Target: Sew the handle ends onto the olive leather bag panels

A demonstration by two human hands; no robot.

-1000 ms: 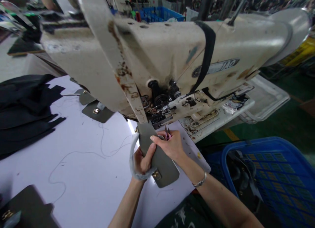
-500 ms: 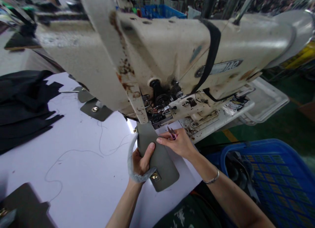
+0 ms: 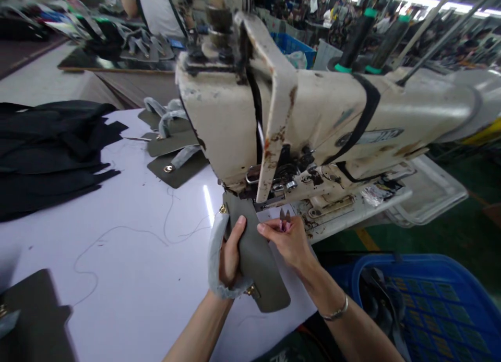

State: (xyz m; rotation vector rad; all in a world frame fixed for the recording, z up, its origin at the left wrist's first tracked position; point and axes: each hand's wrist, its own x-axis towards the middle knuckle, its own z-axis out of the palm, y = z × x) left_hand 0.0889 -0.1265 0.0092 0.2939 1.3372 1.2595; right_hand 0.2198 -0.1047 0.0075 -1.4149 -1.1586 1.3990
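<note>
A grey-green bag panel lies at a slant, its far end at the needle area of the sewing machine. My left hand grips it, thumb on top and fingers hidden underneath. A plastic-wrapped handle with gold fittings loops around that hand's wrist. My right hand is closed around small thread snips with pinkish grips, blades pointing up. Its thumb and fingertip meet at the panel's right edge; whether they pinch a thread there is too small to tell.
More handled panels lie left of the machine, beside a stack of black pieces. Another panel sits at lower left. Loose thread curls over the white table. A blue basket holding dark pieces stands at right.
The camera view has tilted up and shifted left, showing more of the machine and background. Both hands keep their holds; the panel stays nearly in place, and the snips point more upright.
</note>
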